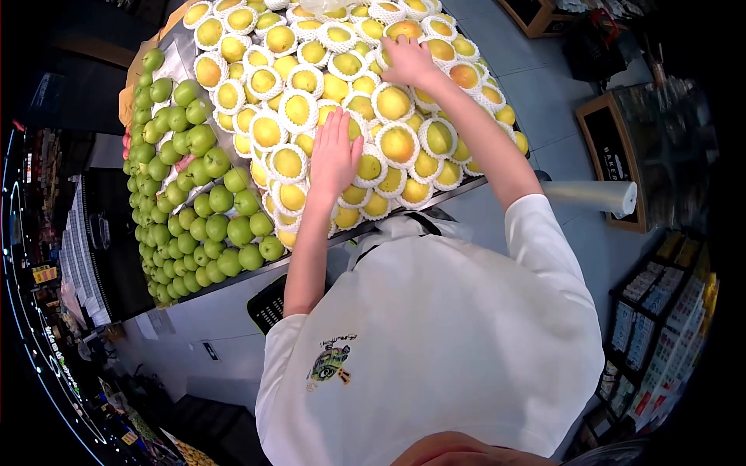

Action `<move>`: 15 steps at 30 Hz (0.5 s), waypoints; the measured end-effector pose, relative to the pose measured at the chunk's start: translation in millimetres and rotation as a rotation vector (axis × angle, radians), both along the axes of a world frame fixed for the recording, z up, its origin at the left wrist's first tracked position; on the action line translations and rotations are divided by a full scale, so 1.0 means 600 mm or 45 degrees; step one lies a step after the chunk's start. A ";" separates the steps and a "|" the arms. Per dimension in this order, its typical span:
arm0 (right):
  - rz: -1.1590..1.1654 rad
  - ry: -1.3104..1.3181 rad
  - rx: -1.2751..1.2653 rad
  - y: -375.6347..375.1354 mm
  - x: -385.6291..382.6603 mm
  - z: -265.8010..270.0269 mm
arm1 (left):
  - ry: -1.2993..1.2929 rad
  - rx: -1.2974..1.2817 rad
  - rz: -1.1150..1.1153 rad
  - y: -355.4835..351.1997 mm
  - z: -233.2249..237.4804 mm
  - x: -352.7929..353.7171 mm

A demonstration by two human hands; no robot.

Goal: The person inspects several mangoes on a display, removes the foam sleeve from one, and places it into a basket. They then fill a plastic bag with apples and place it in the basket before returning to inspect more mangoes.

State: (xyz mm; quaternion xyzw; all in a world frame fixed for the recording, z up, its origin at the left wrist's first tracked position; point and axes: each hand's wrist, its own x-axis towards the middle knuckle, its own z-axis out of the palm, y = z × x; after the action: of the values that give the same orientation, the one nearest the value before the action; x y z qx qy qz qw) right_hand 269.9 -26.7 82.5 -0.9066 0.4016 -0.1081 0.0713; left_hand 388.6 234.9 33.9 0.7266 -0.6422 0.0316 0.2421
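My left hand [336, 154] lies flat over the yellow fruit [298, 109] in the middle of the pile, its fingers stretched out together. Each fruit around it sits in a white foam net. Farther back, my right hand [408, 62] has its fingers spread at the near edge of a yellow fruit with an orange blush [403, 29]. Its fingertips overlap that fruit's edge and net. More blushed fruit [465, 75] lies to the right of this hand.
Green apples [203, 205] are heaped on the left side of the stand. Clear plastic [326, 8] lies on the pile's far end. A roll of clear bags [594, 196] sticks out at right. A black basket [268, 307] is below the stand's front edge.
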 end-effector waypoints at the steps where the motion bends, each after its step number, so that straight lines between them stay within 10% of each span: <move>1: -0.001 0.155 0.036 -0.005 0.009 0.012 | -0.001 -0.011 0.018 -0.002 0.001 0.002; 8: -0.107 0.180 0.196 -0.055 0.033 0.024 | 0.088 -0.116 -0.026 0.003 -0.002 0.004; 15: -0.101 -0.610 0.491 -0.080 0.030 0.042 | 0.117 -0.107 -0.012 0.005 0.000 0.002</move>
State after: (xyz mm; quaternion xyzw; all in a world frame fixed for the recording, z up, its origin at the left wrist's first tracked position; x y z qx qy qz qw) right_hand 287.9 -74.8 107.9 -0.8086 0.4216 -0.2433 0.3306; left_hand 389.7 237.8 34.1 0.7134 -0.6321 0.0238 0.3017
